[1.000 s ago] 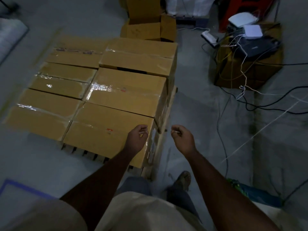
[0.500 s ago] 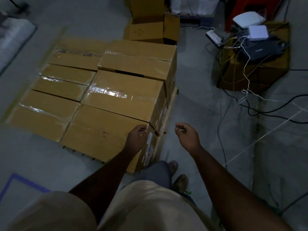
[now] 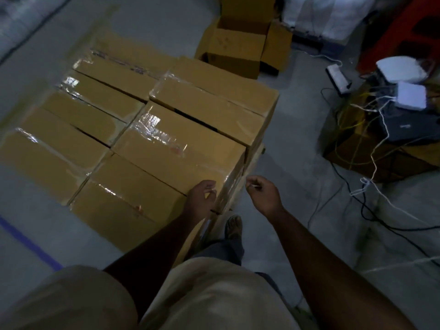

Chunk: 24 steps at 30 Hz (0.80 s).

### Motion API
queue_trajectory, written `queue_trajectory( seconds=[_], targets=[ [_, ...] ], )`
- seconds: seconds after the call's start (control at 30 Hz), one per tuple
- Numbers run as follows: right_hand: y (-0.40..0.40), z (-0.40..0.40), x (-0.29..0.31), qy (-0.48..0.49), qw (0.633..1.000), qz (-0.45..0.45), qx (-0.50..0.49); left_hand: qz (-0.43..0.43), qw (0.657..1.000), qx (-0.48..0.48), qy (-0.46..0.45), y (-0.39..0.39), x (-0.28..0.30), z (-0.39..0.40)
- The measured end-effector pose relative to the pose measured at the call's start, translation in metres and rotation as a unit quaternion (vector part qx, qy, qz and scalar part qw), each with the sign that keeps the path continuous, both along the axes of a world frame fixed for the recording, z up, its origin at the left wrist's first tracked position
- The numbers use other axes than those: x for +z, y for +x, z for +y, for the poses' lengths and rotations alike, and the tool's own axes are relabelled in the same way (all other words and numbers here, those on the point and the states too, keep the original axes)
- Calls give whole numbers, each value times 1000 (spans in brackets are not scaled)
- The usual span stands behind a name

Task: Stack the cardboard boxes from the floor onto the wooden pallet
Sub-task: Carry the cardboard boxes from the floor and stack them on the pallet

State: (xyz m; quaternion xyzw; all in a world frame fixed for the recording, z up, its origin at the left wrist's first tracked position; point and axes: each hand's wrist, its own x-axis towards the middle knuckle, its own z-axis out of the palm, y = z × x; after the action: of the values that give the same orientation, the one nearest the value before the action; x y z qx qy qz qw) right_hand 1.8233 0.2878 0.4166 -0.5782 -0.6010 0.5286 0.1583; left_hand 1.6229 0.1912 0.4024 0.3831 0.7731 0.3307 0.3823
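Several taped cardboard boxes [image 3: 181,148] are packed together on the wooden pallet [image 3: 259,148], of which only a sliver shows at the right edge. The right-hand column stands higher than the left-hand column [image 3: 78,129]. My left hand [image 3: 202,194] hovers over the near right corner of the nearest high box [image 3: 133,186], fingers loosely curled and holding nothing. My right hand [image 3: 262,194] hangs in the air just right of the stack, thumb and fingers pinched together. A thin pale sliver shows at its fingertips; I cannot tell what it is.
An open empty cardboard box [image 3: 240,44] stands on the floor behind the pallet. To the right, a box [image 3: 371,148] carries white devices [image 3: 409,96] and tangled cables [image 3: 366,186] that trail across the grey floor. Blue tape [image 3: 28,244] marks the floor at lower left. My foot [image 3: 233,225] is beside the pallet.
I have stepped forward along the pallet's right side, so the boxes look nearer and larger. Both hands keep the same curled pose by the near box corner.
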Motion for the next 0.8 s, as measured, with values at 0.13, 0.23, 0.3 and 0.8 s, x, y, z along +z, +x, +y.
queue_trajectory(
  seconds=[0.13, 0.23, 0.3, 0.8],
  targets=[
    [-27, 57, 14, 5, 1000, 19, 14, -2, 1000, 16, 15, -9, 10, 51],
    [-40, 95, 24, -2, 999, 21, 31, -11, 999, 45, 25, -15, 16, 85],
    [-49, 123, 31, -2, 999, 20, 49, -14, 997, 60, 41, -18, 19, 109],
    [-118, 380, 10, -21, 950, 9, 311, 62, 952, 298, 13, -7, 20, 293]
  ],
)
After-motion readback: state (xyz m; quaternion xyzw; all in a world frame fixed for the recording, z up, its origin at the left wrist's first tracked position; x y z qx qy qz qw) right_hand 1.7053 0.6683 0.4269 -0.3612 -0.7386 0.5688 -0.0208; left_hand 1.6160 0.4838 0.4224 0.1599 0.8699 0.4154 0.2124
